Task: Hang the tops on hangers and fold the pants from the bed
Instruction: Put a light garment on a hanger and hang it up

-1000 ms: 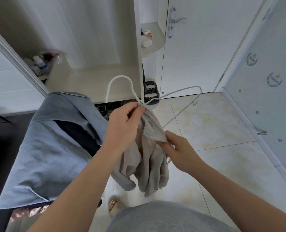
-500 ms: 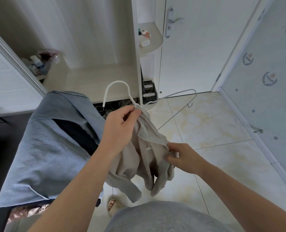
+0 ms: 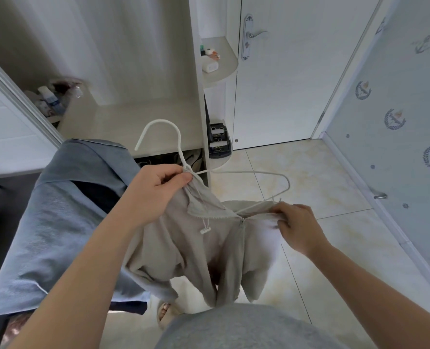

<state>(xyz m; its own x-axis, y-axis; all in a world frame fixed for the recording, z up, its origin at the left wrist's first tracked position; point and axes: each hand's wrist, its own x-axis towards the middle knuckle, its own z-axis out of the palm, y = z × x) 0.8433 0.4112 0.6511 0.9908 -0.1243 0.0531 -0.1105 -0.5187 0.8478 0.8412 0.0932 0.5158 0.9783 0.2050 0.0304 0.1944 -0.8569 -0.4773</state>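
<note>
The left hand (image 3: 158,190) pinches the thin white wire hanger (image 3: 181,157) at frame centre. The right hand (image 3: 297,227) grips the soft beige zip top (image 3: 196,248), which hangs in limp folds.

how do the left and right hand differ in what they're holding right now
The left hand pinches the neck of the white hanger with the collar of the beige top; the right hand grips the top's zipper edge. The left hand sits higher, by the hook; the right hand is lower, near the hanger's shoulder end. Both hold the same top.
</note>
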